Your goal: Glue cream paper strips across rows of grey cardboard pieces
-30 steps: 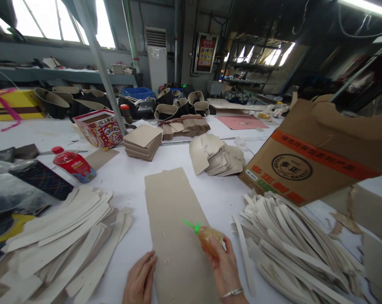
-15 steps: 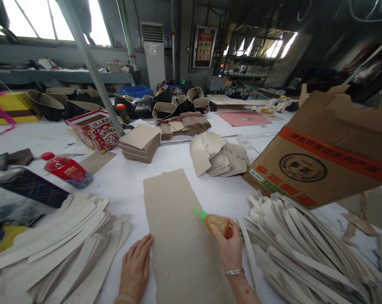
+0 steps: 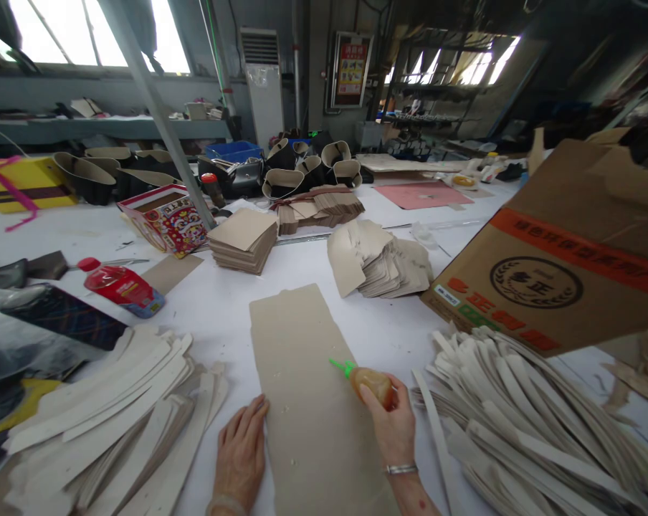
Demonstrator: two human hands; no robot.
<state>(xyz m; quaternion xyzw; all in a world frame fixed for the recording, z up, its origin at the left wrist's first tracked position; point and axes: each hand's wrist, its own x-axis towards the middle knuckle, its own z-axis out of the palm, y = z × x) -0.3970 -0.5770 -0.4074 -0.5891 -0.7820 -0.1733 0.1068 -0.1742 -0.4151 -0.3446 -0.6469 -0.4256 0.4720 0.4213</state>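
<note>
A long beige board (image 3: 302, 387) lies flat on the white table in front of me. My right hand (image 3: 391, 416) is closed around a squeeze bottle (image 3: 373, 387) of amber liquid, its green nozzle pointing left over the board. Small clear drops dot the board's surface. My left hand (image 3: 241, 451) rests at the board's left edge with its fingers lying flat, holding nothing. Long pale strips (image 3: 114, 423) are heaped to the left of that hand, and another heap of strips (image 3: 539, 430) lies to the right of my right hand.
Beyond the board are a square stack of beige pieces (image 3: 243, 240) and a fanned pile of curved pieces (image 3: 378, 261). A red bottle (image 3: 122, 287) lies at the left, near a patterned box (image 3: 168, 218). A cardboard carton (image 3: 560, 265) leans at the right.
The whole view has shifted slightly, so things appear a little further right. Both hands keep nearly the same places at the board, with the bottle still in my right hand.
</note>
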